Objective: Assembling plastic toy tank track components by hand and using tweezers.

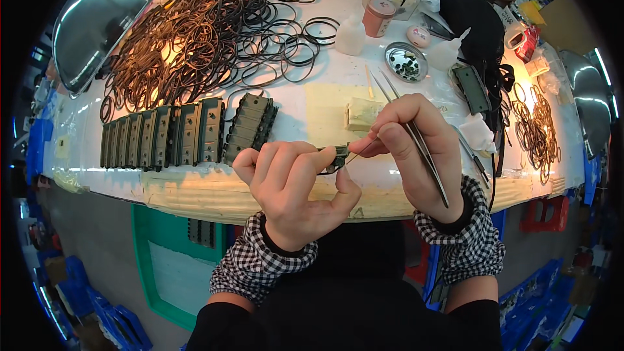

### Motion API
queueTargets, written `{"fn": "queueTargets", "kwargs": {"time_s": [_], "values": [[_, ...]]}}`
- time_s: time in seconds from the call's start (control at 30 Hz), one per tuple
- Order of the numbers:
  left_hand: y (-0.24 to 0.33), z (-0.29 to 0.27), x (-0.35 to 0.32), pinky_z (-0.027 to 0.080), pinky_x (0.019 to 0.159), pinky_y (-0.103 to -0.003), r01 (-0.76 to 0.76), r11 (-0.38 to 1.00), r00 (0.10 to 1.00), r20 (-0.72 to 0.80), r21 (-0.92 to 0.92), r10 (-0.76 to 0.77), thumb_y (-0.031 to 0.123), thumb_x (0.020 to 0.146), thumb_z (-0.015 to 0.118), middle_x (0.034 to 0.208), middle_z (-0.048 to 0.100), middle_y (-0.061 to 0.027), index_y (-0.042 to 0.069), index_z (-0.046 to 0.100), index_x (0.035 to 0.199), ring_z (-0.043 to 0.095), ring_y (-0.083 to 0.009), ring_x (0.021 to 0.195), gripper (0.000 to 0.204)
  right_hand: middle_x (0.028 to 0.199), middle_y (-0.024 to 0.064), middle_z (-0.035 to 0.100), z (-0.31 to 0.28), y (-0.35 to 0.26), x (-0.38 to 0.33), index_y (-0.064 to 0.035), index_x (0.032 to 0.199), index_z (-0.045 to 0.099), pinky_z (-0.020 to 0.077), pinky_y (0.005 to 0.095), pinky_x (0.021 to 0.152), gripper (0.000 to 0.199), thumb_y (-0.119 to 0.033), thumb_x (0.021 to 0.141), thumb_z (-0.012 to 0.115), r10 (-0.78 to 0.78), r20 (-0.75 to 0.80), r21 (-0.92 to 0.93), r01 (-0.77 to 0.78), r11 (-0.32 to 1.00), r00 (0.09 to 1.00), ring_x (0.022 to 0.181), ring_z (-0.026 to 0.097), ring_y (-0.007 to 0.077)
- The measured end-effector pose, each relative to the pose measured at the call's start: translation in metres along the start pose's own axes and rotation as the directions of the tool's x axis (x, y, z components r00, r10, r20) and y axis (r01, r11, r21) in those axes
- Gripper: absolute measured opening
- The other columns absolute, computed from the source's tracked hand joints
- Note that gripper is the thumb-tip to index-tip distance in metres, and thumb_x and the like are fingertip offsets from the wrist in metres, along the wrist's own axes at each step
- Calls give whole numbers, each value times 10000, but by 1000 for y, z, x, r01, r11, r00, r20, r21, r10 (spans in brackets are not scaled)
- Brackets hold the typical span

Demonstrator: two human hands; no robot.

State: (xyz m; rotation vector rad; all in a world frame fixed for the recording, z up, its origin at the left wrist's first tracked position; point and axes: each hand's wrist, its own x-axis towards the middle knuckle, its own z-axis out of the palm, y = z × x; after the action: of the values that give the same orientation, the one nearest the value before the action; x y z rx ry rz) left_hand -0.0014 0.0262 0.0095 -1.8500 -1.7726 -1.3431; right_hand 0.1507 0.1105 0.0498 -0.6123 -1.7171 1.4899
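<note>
Close to the table's front edge, my left hand (286,185) pinches a small dark green part (340,151) between thumb and fingers. My right hand (422,140) is closed, with metal tweezers (429,168) lying across its palm, their points facing away from me. Its thumb and fingertip also pinch a thin stick (353,156) whose end meets the green part. Fingers hide much of the part. Just beyond the right fingertips lies a pale yellow block (359,116).
Dark green moulded pieces (156,135) stand in a row at left. Behind them spreads a heap of dark rings (195,45). A round metal dish (406,63) holds small green bits, near a pink tin (378,18) and white squeeze bottles (351,36). A green bin (144,257) sits below the table.
</note>
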Motion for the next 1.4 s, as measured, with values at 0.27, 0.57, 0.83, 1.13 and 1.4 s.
{"fn": "queueTargets", "kwargs": {"time_s": [0.27,0.57,0.83,1.13,1.4], "values": [[-1,1,-1,297,766,-332,8,1000,1000,-10,-11,-8,102,562,687,750,580,-18,99,603,813,520,-187,694,265,840,68,595,-1,3,2,9,952,516,550,264,726,139,-125,988,507,-38,37,-124,43,991,999,798,679,152],[0,0,0,299,781,-333,6,1000,1000,3,-18,-6,104,561,693,752,581,-17,101,606,819,524,-185,701,272,824,72,609,1,2,2,11,948,525,548,261,715,160,-144,986,520,-27,7,-121,28,992,1000,783,678,148],[-1,-1,-1,296,781,-334,9,1000,1000,6,-21,-9,106,556,691,748,579,-18,101,615,817,522,-187,701,272,837,65,605,2,3,3,21,967,547,536,241,705,96,-75,966,537,-39,1,-115,38,993,999,771,653,118],[-4,0,-2,309,797,-335,56,992,998,42,-111,-52,91,581,683,763,569,-27,81,609,842,518,-187,723,271,818,40,602,0,1,3,22,956,558,509,222,683,69,-47,952,560,-14,-120,-77,5,997,993,753,628,93],[-8,-5,1,410,795,-270,505,270,780,298,-820,-551,-4,756,615,850,582,-27,22,593,904,519,-131,797,152,773,85,581,-30,19,16,-31,839,605,442,317,599,76,-10,815,674,-460,-83,-792,222,568,884,679,569,230]]}}
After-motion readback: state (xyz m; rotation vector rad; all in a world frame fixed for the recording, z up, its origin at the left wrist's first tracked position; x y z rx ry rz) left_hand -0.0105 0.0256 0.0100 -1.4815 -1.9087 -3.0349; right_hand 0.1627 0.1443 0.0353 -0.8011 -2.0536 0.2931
